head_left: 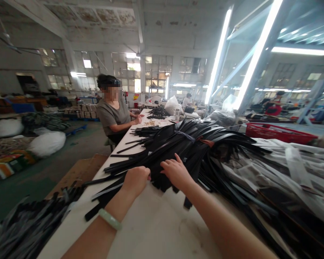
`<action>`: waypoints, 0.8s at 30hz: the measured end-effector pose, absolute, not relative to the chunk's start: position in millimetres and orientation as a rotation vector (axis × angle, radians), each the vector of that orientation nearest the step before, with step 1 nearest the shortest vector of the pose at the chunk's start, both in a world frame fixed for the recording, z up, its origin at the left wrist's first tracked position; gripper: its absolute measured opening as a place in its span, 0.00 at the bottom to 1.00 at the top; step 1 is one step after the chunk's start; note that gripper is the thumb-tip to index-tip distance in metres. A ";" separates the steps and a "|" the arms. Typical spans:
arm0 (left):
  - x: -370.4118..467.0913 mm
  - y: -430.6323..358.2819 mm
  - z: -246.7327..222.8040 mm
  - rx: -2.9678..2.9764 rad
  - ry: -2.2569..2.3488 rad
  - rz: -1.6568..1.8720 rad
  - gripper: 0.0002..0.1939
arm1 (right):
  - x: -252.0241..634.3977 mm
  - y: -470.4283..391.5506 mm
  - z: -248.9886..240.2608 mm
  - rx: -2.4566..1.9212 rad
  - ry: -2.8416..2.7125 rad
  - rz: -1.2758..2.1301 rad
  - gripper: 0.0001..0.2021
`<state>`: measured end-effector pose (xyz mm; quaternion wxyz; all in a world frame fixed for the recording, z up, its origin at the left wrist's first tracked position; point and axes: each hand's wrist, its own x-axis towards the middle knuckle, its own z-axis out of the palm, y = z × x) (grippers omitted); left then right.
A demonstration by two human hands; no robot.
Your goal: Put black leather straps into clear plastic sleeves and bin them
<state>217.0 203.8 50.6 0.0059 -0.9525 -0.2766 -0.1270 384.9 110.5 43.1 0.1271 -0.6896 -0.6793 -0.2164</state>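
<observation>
Head view, left hand (136, 180) curled, right hand (176, 172) loosely bent, black strips (164, 145) between and beyond, any grasp unclear

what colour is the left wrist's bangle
The bangle is pale green, seen in the head view.

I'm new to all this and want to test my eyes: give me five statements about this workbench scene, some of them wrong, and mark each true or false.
1. A pale green bangle circles the left wrist. True.
2. The strips near the hands are bright yellow. False: the strips are black.
3. A co-worker is at the left side of the white table. True.
4. The right hand wears a thick glove. False: the right hand is bare.
5. The plastic basket on the right is blue. False: the plastic basket is red.
</observation>
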 end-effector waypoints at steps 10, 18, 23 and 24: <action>217.5 189.8 53.7 -2.963 -0.882 -0.412 0.14 | 350.8 111.8 37.5 -1.780 -2.081 -0.546 0.08; 205.8 199.0 62.3 -2.877 -0.960 -0.407 0.11 | 397.7 110.3 40.4 -1.849 -1.925 -0.596 0.10; 212.7 185.2 59.9 -2.873 -0.922 -0.394 0.11 | 370.6 110.3 40.4 -1.778 -1.984 -0.524 0.12; 214.3 182.7 59.1 -2.877 -0.906 -0.384 0.12 | 364.4 111.2 38.5 -1.764 -2.005 -0.486 0.11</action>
